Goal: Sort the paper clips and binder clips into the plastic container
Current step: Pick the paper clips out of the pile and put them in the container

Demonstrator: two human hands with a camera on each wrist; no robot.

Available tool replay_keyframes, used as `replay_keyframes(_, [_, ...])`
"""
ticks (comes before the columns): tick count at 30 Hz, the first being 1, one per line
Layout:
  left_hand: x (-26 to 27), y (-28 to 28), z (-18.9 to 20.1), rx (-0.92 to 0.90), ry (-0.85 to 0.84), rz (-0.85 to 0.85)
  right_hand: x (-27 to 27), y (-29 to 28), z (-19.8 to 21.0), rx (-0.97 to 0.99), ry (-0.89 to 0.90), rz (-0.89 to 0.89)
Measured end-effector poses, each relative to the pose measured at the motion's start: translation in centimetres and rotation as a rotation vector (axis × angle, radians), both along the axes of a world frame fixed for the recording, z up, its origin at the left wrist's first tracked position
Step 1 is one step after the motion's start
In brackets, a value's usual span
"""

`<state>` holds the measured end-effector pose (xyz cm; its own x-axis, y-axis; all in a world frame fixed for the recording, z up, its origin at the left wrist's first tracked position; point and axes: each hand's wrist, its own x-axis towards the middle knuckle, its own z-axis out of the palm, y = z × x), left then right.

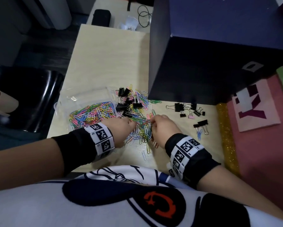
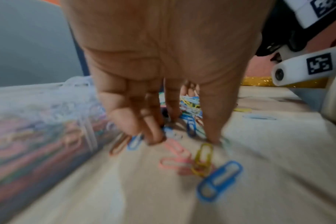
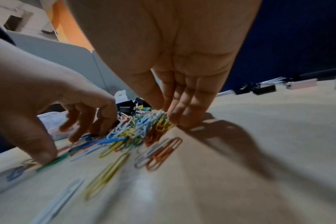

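desk [image 3: 278, 121], blurred: left fingers [image 3: 105, 121] splay on paper clips [image 3: 140, 128]; right fingers [image 3: 190, 103] hide their grip.

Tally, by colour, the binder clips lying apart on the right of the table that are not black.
Pink binder clip: 1
Blue binder clip: 1
Total: 2

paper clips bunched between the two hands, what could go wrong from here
The tangled clump of paper clips pinched in the right hand may shed clips before reaching the plastic container. Black binder clips lie mixed in the pile behind, so the left hand could rake one in. The loose clips near the table edge might get knocked off.
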<state>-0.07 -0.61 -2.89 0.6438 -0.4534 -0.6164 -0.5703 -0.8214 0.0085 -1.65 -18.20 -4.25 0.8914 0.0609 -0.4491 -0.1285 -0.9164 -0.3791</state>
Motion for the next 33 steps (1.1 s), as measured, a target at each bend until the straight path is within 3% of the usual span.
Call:
replay_keyframes(3, [0.1,0.2,-0.6,-0.085,-0.042,0.005,0.7,0.0,0.2,0.031,-0.141,0.056])
replay_keyframes(7, [-0.1,0.7,-1.2,-0.152,-0.033,0.015,0.4,0.2,-0.1,-0.076,-0.066,0.299])
replay_keyframes(11, [-0.4,1.4,-1.1,-0.222,-0.024,0.124,0.5,0.2,0.3,-0.181,-0.095,0.240])
replay_keyframes(14, [-0.6,1.3,-1.1,-0.175,-0.038,0.160,0.7,0.4,0.3,-0.064,-0.154,0.261])
replay_keyframes(18, [-1.1,0.3,-0.8,-0.110,-0.008,0.045,0.2,1.2,0.2,-0.068,-0.102,0.401])
replay_keyframes(22, [-0.8,0.1,0.2,-0.158,0.000,0.020,0.3,0.1,0.4,-0.129,-0.113,0.303])
replay_keyframes(26, [0.3,1.2,1.6,-0.218,-0.154,0.142,0.6,-0.5,0.6,-0.146,-0.143,0.261])
replay_keyframes(29, [0.8,2.0,2.2,-0.182,-0.323,0.215,0.3,0.3,1.1,-0.061,-0.170,0.341])
replay_keyframes(33, [1.2,2.9,2.2,-0.044,-0.315,0.320,-0.1,1.4,1.0,-0.127,-0.048,0.505])
